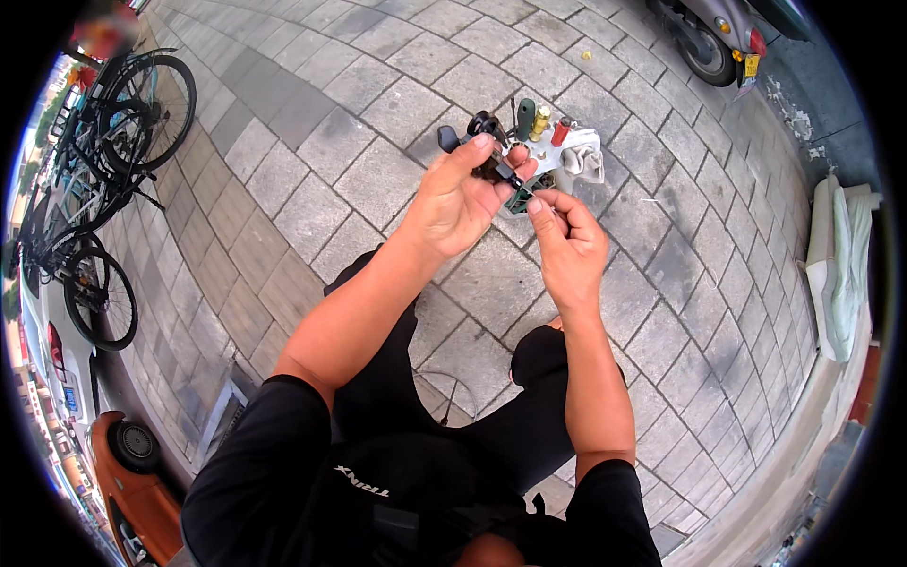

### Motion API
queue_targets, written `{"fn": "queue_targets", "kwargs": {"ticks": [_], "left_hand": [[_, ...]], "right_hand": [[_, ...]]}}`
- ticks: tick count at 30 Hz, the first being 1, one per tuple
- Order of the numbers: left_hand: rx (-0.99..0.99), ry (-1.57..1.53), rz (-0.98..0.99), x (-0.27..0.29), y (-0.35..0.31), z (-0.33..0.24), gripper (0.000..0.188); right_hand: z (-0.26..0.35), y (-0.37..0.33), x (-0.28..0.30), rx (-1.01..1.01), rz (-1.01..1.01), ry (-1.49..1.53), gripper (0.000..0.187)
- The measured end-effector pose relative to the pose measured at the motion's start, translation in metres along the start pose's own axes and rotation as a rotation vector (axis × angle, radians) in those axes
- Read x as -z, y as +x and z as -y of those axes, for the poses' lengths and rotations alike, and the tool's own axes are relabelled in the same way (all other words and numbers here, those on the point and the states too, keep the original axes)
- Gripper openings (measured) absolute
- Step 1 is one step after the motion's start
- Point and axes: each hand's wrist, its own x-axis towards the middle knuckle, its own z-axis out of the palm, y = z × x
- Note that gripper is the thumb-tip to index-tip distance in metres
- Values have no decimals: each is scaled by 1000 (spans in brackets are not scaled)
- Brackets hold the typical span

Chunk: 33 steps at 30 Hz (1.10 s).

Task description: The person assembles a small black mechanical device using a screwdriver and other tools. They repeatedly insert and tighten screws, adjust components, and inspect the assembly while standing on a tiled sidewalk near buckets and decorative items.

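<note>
My left hand [457, 203] is raised over the paving, its fingers closed around a black bicycle shifter [493, 170] with a paddle lever and a round clamp. At the shifter's lower right end, my right hand [572, 236] pinches thumb against forefinger. Something thin and pale shows by those fingertips, too small to make out. Between my knees a thin looped wire [450, 378] is visible; where its ends run is hidden.
Beyond my hands a green tool holder [518, 201] stands on the ground, partly hidden, with dark green, yellow and red handles [560, 130] and a whitish rag [584, 156]. Bicycles [123, 142] stand at left, a scooter [709, 42] at far right, a pale folded cover [836, 265] at right.
</note>
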Motion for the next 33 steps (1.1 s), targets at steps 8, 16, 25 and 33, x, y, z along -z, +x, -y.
{"fn": "queue_targets", "kwargs": {"ticks": [8, 16, 25, 33], "left_hand": [[41, -101, -7, 1, 4, 3, 16], [59, -88, 46, 0, 4, 9, 18], [-6, -95, 114, -4, 1, 5, 22], [-25, 39, 242, -8, -10, -7, 40]], "right_hand": [[4, 3, -4, 106, -97, -107, 14], [11, -1, -9, 55, -64, 46, 12], [16, -3, -8, 98, -81, 71, 10], [16, -6, -8, 9, -58, 143, 10]]}}
